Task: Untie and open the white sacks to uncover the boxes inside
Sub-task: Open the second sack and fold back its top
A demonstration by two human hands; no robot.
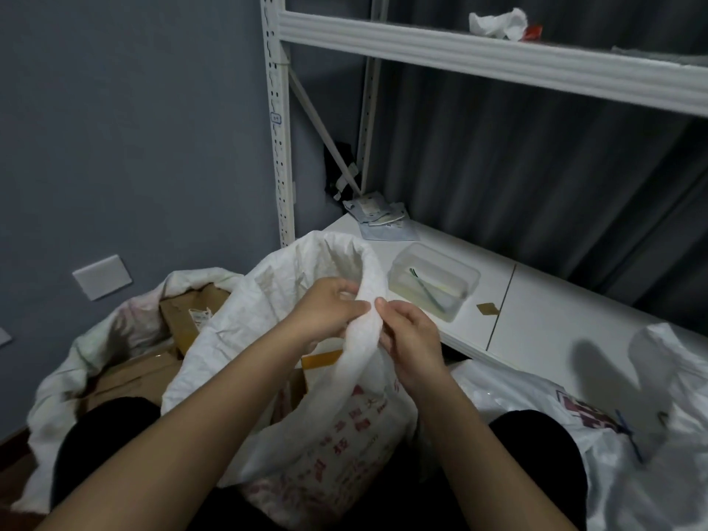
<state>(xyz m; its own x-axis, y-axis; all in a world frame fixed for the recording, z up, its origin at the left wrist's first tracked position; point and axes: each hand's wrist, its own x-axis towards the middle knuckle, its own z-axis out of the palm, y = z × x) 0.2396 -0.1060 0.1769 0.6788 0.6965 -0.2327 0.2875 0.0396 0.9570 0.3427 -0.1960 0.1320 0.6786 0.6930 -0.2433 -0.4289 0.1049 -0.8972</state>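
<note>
My left hand (pixel 325 312) and right hand (pixel 410 335) both pinch the rolled rim of the white woven sack with red print (pixel 344 427) standing between my knees, thumbs and fingers clamped on the fabric just beside each other. Its mouth gapes, showing a yellow-edged cardboard box (pixel 320 360) inside. At my left, a second open white sack (pixel 95 354) holds brown cardboard boxes (pixel 191 312). A clear plastic tub (pixel 433 281) sits near the front edge of the white shelf board (pixel 536 323).

sack mouth (pixel 341 258): open | right: clear tub (pixel 433 281) close | left: boxes (pixel 191 312), possibly stacked
</note>
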